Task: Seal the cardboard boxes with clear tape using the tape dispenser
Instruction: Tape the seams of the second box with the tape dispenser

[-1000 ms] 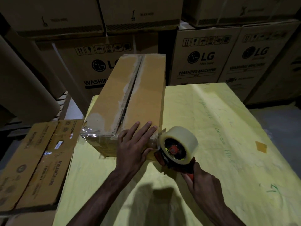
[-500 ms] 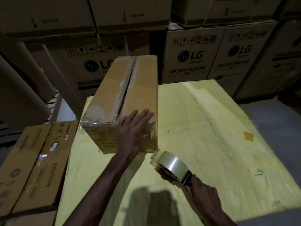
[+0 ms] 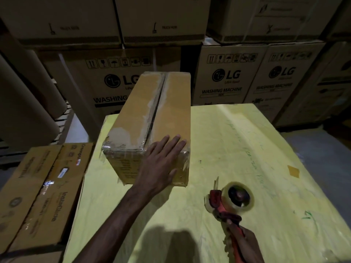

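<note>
Head view: my left hand [image 3: 161, 168] presses flat, fingers straight, on the near end of the cardboard box [image 3: 136, 120]. Its top seam is ragged, and clear tape crinkles over the near edge. My right hand [image 3: 247, 242] grips the red tape dispenser [image 3: 231, 200], which rests near the box on the same yellow table [image 3: 256, 149].

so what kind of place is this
Likely a warehouse or stockroom: stacked brown cardboard washing-machine cartons behind, and a brown cardboard box on a yellow-covered table near a red tape dispenser.
</note>
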`<act>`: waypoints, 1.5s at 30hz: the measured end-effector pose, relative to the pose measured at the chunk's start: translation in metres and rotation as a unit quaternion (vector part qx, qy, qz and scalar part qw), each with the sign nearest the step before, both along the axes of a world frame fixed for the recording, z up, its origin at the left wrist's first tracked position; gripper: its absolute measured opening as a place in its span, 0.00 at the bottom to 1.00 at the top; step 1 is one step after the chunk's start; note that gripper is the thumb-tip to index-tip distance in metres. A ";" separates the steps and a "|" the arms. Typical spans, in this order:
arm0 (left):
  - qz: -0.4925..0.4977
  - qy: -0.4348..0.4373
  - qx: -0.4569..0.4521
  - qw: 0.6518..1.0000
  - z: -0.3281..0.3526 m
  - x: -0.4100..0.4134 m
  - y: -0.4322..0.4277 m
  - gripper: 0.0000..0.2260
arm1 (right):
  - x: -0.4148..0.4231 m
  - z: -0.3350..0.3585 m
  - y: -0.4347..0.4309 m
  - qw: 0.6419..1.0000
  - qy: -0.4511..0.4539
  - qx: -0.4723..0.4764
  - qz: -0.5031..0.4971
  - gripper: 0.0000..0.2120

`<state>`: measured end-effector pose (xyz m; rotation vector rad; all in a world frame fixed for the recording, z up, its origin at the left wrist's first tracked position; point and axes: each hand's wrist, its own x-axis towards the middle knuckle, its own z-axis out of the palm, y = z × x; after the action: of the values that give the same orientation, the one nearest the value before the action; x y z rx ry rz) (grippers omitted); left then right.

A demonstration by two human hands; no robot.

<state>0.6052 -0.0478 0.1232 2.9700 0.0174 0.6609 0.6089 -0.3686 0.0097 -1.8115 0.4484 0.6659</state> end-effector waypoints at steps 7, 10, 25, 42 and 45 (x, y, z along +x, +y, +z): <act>0.011 -0.023 -0.075 0.997 0.009 -0.042 0.049 0.31 | -0.031 -0.020 0.008 0.988 -0.085 -0.121 -0.036 0.09; 0.012 -0.076 -0.095 0.992 0.018 -0.070 0.074 0.26 | -0.035 -0.005 0.017 0.969 -0.167 -0.161 -0.083 0.21; -0.068 -0.009 -0.165 0.984 0.031 -0.040 0.123 0.13 | 0.080 0.164 0.247 0.720 -0.554 -0.008 0.418 0.12; -0.116 0.090 -0.190 0.971 0.050 -0.018 0.151 0.10 | 0.098 0.167 0.225 0.711 -0.549 -0.119 0.422 0.12; -0.094 0.060 -0.294 0.949 0.042 -0.035 0.176 0.10 | 0.106 0.165 0.206 0.729 -0.542 -0.101 0.407 0.12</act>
<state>0.5705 0.1282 0.1653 2.3902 -0.0505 0.3647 0.7149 -0.1628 0.1749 -2.2221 -1.1665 -0.0144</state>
